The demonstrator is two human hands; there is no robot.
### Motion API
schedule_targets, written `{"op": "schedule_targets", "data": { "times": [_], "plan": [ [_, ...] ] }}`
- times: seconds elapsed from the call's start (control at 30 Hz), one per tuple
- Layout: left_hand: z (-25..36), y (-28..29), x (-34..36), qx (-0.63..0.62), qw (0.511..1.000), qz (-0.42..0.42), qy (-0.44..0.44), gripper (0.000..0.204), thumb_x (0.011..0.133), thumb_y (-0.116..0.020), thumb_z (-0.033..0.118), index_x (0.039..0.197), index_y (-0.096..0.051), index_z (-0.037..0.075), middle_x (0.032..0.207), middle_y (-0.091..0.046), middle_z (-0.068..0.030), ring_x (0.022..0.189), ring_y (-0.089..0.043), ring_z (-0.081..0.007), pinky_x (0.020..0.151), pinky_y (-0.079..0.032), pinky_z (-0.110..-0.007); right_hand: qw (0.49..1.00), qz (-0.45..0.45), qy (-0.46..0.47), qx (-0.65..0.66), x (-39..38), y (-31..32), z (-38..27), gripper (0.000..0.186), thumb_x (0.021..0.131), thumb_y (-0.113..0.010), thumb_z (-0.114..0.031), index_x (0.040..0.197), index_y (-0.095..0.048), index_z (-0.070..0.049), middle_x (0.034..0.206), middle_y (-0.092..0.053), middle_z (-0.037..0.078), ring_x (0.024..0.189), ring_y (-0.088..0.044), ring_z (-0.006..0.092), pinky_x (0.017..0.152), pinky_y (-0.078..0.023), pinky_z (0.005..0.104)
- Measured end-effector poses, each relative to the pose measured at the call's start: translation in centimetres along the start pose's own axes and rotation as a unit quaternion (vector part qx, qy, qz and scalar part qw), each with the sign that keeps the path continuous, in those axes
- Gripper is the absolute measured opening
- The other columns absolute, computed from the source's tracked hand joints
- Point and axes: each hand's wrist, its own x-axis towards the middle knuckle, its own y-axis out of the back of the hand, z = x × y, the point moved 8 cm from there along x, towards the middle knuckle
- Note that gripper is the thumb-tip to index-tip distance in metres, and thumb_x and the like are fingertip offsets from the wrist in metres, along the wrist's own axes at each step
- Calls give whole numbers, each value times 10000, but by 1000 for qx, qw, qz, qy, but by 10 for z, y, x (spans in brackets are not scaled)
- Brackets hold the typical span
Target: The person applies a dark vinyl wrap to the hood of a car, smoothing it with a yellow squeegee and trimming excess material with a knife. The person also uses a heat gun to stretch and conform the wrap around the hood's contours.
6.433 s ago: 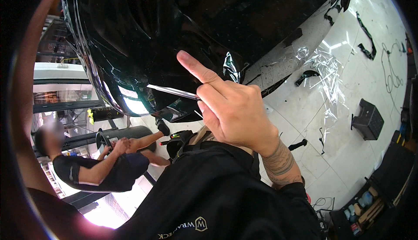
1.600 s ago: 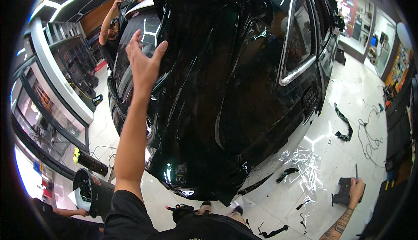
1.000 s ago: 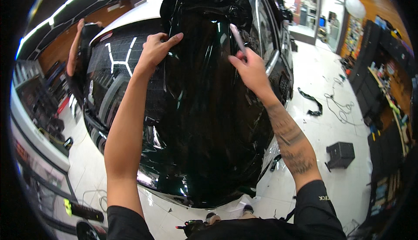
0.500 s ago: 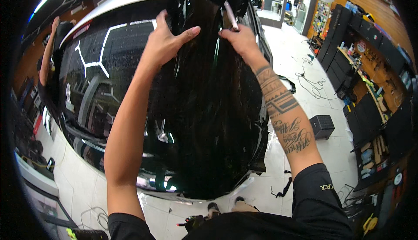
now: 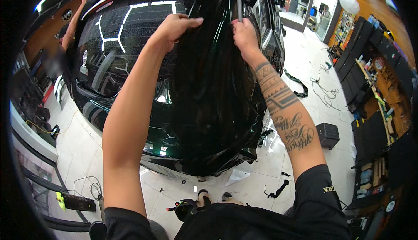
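Note:
A long sheet of dark glossy film [image 5: 207, 79] drapes down the right rear of a dark car, bunched up at its top. My left hand [image 5: 171, 30] is at the film's left edge, its fingers curled and thumb stretched across the sheet; it appears to pinch that edge. On the other side, my right hand [image 5: 247, 36] is closed round a slim grey knife-like tool [image 5: 239, 8] that points up. Its fingertips lie close against the film's right edge; whether they also grip the film I cannot tell.
The car's wet rear window [image 5: 130, 35] lies to the left. Beyond it a co-worker's arm [image 5: 75, 22] is raised. Film scraps [image 5: 297, 85], a cable [image 5: 324, 90] and a black box [image 5: 327, 135] are on the tiled floor. Tool shelves [image 5: 374, 92] line the right wall.
My left fingers have gone from spread to curled in at the film's edge. The tool in my right hand has turned from slanted to nearly upright. The whole view has shifted a little.

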Motion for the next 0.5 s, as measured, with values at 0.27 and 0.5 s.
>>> {"op": "schedule_targets", "data": {
  "times": [0.27, 0.5],
  "plan": [
    [-4, -19, 9, -77, 989, -70, 101, 489, 799, -833, 245, 1105, -649, -90, 1038, -701, -233, 940, -704, -297, 877, -568, -428, 1000, 12, 7, -16, -42, 10, -46, 179, 951, -596, -210, 1018, -568, -46, 822, -622, 72, 687, -571, 156, 625, -463, 312],
    [3, -17, 15, -471, 853, -178, 134, 563, 836, -796, 135, 1302, -543, -55, 945, -720, -133, 1027, -690, -220, 842, -575, -357, 984, 59, 7, -166, -19, -6, -34, 242, 850, -740, -196, 929, -580, -33, 824, -614, 80, 767, -584, 194, 710, -466, 350]
  ]
}}
